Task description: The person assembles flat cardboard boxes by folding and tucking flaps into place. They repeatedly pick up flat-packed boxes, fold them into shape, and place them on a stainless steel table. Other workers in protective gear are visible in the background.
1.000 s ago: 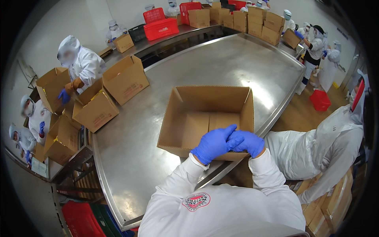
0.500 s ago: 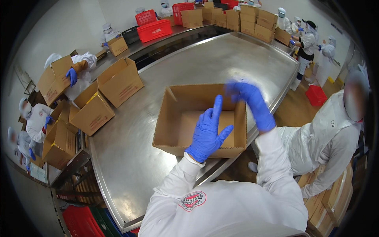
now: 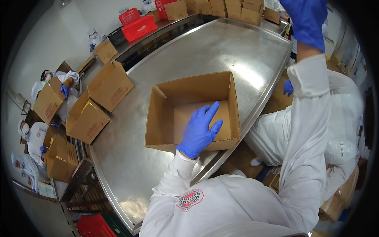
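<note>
right hand (image 3: 308, 24) lifted higher, left hand (image 3: 198, 131) over one open box (image 3: 190, 91)

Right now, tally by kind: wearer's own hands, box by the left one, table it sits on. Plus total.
Blue-gloved hands: 2 (left hand, right hand, the latter cut off by the upper edge)
Open cardboard box: 1
Steel table: 1
Total: 4

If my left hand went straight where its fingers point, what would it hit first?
Likely the cardboard box's far wall, toward the right, though your left hand may be high enough to clear it.
</note>
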Demonstrator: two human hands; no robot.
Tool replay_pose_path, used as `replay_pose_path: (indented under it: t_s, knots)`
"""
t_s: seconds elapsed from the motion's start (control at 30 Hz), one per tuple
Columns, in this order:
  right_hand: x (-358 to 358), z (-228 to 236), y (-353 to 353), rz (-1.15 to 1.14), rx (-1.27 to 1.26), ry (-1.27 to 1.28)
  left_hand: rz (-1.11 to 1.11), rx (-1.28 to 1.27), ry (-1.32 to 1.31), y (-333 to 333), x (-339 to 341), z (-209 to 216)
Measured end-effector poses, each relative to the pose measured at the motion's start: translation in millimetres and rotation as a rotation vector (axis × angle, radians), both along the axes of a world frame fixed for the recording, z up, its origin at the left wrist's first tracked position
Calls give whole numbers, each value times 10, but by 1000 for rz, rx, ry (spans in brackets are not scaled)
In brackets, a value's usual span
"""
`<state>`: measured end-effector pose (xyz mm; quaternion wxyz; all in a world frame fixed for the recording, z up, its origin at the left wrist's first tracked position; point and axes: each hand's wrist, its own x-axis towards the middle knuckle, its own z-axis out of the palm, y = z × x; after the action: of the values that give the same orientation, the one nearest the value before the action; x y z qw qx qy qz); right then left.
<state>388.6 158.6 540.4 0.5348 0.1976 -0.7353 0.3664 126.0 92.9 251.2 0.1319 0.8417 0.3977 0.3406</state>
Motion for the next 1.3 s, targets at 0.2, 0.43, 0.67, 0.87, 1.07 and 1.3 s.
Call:
replay_pose_path:
  t_s: [0.2, 0.43, 0.67, 0.87, 1.07, 1.3]
  knots:
    - [-910, -1748, -499, -657, -193, -774, -162, 36, -66, 192, -24, -334]
    - [-1117, -2647, -185, -713, -450, -1112, -350, -393, -118, 552, 8, -304]
    - [-1244, -2183, -354, -1218, 318, -1036, -199, 60, -270, 652, -42, -97]
    - [-1384, -2373, -303, -1141, 20, -1097, -134, -76, -234, 623, -2, -186]
    - [-1210, -2945, -312, -1056, -151, -847, -278, -6, 23, 682, -32, -469]
    - [-1392, -2603, -479, -883, -342, -903, -97, 207, -13, 409, -86, -326]
